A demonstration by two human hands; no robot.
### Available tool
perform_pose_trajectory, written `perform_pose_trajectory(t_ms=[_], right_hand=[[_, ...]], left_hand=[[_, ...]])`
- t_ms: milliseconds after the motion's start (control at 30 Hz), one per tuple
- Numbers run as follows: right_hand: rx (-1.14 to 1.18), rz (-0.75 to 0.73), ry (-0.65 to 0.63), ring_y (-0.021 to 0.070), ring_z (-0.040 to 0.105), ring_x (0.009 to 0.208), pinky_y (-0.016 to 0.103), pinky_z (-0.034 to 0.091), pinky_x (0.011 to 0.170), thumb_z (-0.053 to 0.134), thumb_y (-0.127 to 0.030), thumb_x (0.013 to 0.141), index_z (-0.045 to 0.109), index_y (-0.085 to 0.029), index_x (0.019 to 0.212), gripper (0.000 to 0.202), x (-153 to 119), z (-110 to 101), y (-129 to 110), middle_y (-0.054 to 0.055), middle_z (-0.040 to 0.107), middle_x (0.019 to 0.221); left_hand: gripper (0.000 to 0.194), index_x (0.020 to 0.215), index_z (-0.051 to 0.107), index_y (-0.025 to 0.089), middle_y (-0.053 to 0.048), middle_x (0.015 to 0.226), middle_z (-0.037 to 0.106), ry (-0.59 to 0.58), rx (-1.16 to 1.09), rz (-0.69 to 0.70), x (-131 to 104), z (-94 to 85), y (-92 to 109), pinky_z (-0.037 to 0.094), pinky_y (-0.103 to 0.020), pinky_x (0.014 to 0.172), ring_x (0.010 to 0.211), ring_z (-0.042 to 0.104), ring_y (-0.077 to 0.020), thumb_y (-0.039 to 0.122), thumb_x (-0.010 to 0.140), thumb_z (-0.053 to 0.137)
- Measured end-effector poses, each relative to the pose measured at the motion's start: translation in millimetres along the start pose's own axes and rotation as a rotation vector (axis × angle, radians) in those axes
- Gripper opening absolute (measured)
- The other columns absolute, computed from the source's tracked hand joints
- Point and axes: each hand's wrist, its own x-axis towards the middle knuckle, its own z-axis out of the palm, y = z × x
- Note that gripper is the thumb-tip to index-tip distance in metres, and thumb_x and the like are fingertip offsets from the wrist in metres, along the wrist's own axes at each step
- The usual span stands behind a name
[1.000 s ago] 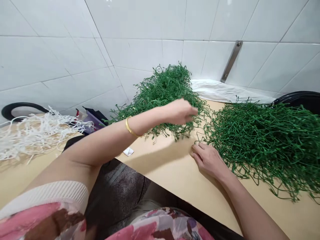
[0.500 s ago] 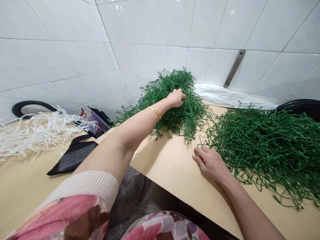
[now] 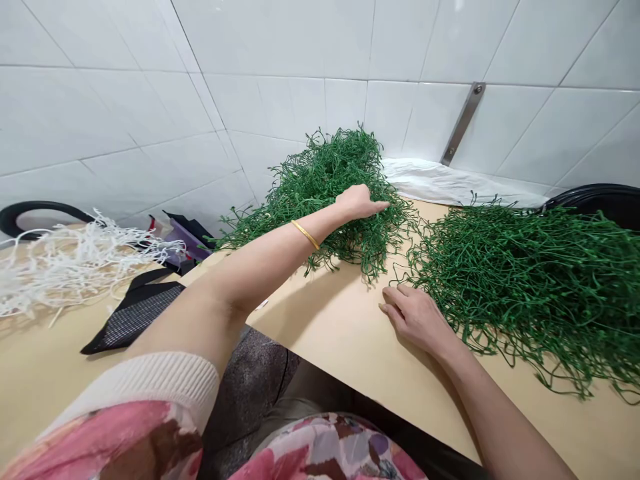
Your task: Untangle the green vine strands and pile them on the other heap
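My left hand (image 3: 359,202), with a gold bangle behind its wrist, is over the near side of a heaped pile of thin green cords (image 3: 325,167) with small knotted ends. Its index finger points right while the other fingers look curled, and I see nothing held. On the tabletop (image 3: 320,327), my right hand (image 3: 413,313) rests with fingers loosely bent and slightly apart. No cord shows in it, though one loose loop lies just beyond its fingertips. Close to its right spreads a second, wider bundle of green cords (image 3: 525,287).
White cords (image 3: 90,257) lie at the left beside a black mesh pouch (image 3: 135,320) and a purple bag (image 3: 186,237). White sheeting (image 3: 450,183) runs along the tiled wall, below a metal bracket (image 3: 463,123). A black rounded object (image 3: 605,197) stands behind the right bundle.
My left hand has shifted slightly toward me over the pile, its index finger now stretched out to the right. My right hand stays in place on the table. The view has moved slightly.
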Motion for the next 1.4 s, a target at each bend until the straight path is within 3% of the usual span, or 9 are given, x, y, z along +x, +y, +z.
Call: perform_pose_trajectory(t_ms=[167, 333, 433, 600, 733, 933, 1133, 1300, 1400], right_hand=[[0.005, 0.027, -0.019, 0.0133, 0.044, 0.066, 0.025, 0.029, 0.063, 0.040, -0.028, 0.085, 0.053, -0.019, 0.083, 0.016, -0.4, -1.4, -1.0, 0.002, 0.050, 0.073], [0.007, 0.010, -0.016, 0.0134, 0.044, 0.068, 0.025, 0.030, 0.065, 0.040, -0.029, 0.085, 0.052, -0.019, 0.080, 0.016, -0.4, -2.7, -1.0, 0.002, 0.050, 0.074], [0.009, 0.009, -0.006, 0.0130, 0.044, 0.066, 0.025, 0.031, 0.064, 0.040, -0.029, 0.085, 0.052, -0.019, 0.078, 0.017, 0.2, -1.6, 0.5, 0.002, 0.051, 0.073], [0.091, 0.039, 0.054, 0.0143, 0.049, 0.067, 0.025, 0.033, 0.064, 0.039, -0.028, 0.085, 0.056, -0.019, 0.078, 0.021, 0.5, 4.3, 6.3, 0.004, 0.055, 0.070], [0.189, 0.122, 0.277, 0.0112, 0.044, 0.053, 0.024, 0.031, 0.054, 0.040, -0.022, 0.081, 0.051, -0.017, 0.063, 0.022, -0.3, 3.1, 9.3, 0.002, 0.052, 0.059], [0.270, 0.182, 0.513, 0.0082, 0.033, 0.044, 0.023, 0.026, 0.047, 0.044, -0.021, 0.079, 0.037, -0.019, 0.052, 0.028, -2.5, -9.0, 2.3, -0.004, 0.035, 0.048], [0.423, 0.142, 0.691, 0.0141, 0.051, 0.074, 0.028, 0.042, 0.068, 0.044, -0.022, 0.082, 0.056, -0.017, 0.092, 0.016, -1.8, -14.1, -5.0, 0.004, 0.055, 0.082], [0.587, 0.190, 0.533, 0.0164, 0.053, 0.082, 0.033, 0.045, 0.073, 0.043, -0.029, 0.083, 0.047, -0.020, 0.120, 0.038, 1.5, -11.4, -5.8, 0.008, 0.056, 0.105], [0.651, 0.175, 0.425, 0.0165, 0.054, 0.082, 0.032, 0.044, 0.074, 0.044, -0.029, 0.082, 0.052, -0.021, 0.114, 0.034, 1.8, -10.5, -6.1, 0.007, 0.059, 0.099]], left_hand=[[0.024, 0.044, 0.047, 0.015, -0.002, 0.046, 0.043, -0.059, -0.200, -0.027, 3.9, 28.5, -2.5, 0.036, -0.029, 0.058, 0.057, 0.047, -0.0152, 0.014, 0.052, 0.070], [0.018, 0.055, 0.047, 0.015, 0.001, 0.051, 0.045, 0.276, -0.801, 0.114, 0.9, -8.7, 8.7, 0.036, -0.021, 0.055, 0.054, 0.042, -0.0071, 0.012, 0.069, 0.059], [0.016, 0.063, 0.046, 0.016, 0.003, 0.053, 0.044, 0.339, -1.049, 0.115, -14.4, -29.5, 15.1, 0.034, -0.019, 0.051, 0.050, 0.042, -0.0047, 0.019, 0.075, 0.056], [0.018, 0.061, 0.043, 0.016, 0.005, 0.047, 0.042, -0.040, -1.177, -0.073, -60.0, 4.0, 4.6, 0.030, -0.018, 0.042, 0.040, 0.041, -0.0047, 0.015, 0.072, 0.058], [0.017, 0.061, 0.043, 0.015, 0.003, 0.047, 0.047, -0.156, -1.204, -0.273, -85.0, 37.2, -16.4, 0.032, -0.018, 0.039, 0.037, 0.041, -0.0050, 0.016, 0.071, 0.057], [0.017, 0.060, 0.044, 0.015, 0.004, 0.047, 0.048, -0.185, -1.252, -0.316, -92.2, 37.2, -30.8, 0.031, -0.018, 0.038, 0.036, 0.042, -0.0055, 0.017, 0.070, 0.057], [0.015, 0.060, 0.049, 0.014, 0.004, 0.048, 0.047, -0.285, -1.165, -0.249, -101.4, 33.4, -23.2, 0.028, -0.017, 0.039, 0.040, 0.042, -0.0041, 0.016, 0.063, 0.063], [0.013, 0.058, 0.050, 0.012, 0.005, 0.048, 0.045, -0.459, -1.048, -0.065, -118.6, 36.0, -8.8, 0.027, -0.017, 0.041, 0.041, 0.037, -0.0021, 0.013, 0.061, 0.063], [0.012, 0.057, 0.049, 0.013, 0.005, 0.046, 0.044, -0.524, -1.041, -0.018, -123.3, 40.0, -2.3, 0.028, -0.018, 0.041, 0.040, 0.038, -0.0030, 0.012, 0.063, 0.060]])
